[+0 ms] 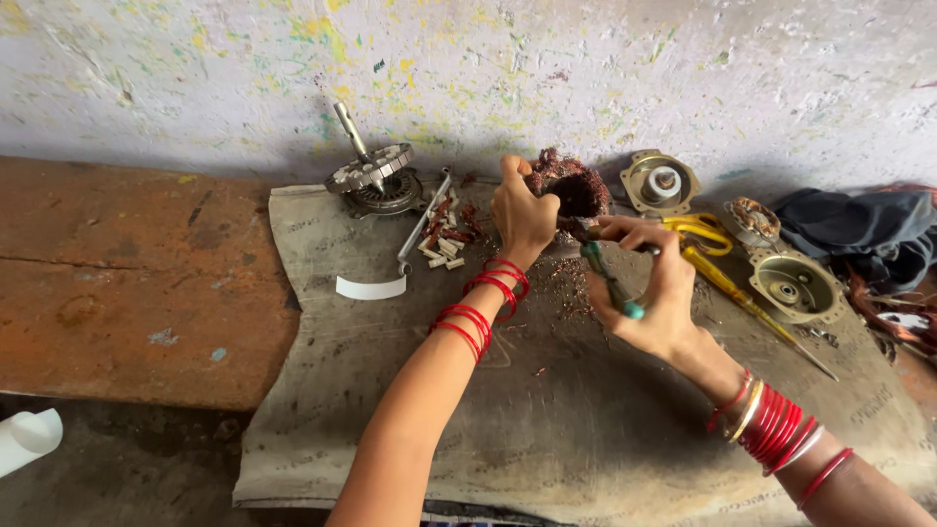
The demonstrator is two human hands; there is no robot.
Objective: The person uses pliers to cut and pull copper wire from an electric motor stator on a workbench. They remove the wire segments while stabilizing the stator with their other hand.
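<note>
Left hand (522, 217): fingers curled around the copper-wound stator (571, 190), gripping its left side.
Right hand (644, 288): just right of the stator, fist closed on green-handled pliers (610, 278).
Forearms: both extended forward, wrists bangled.

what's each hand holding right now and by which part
The left hand grips the copper-wound motor stator by its near rim. The right hand holds teal-handled pliers by the handles, nose at the stator.

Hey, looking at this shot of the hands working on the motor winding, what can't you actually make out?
Head view only:
- Pliers tips: hidden behind the right hand.
- Copper-wound stator: near side covered by the left hand.
- Small white pieces: too small to identify.
- Dark cloth and white roll: cut off by the frame edges.
</note>
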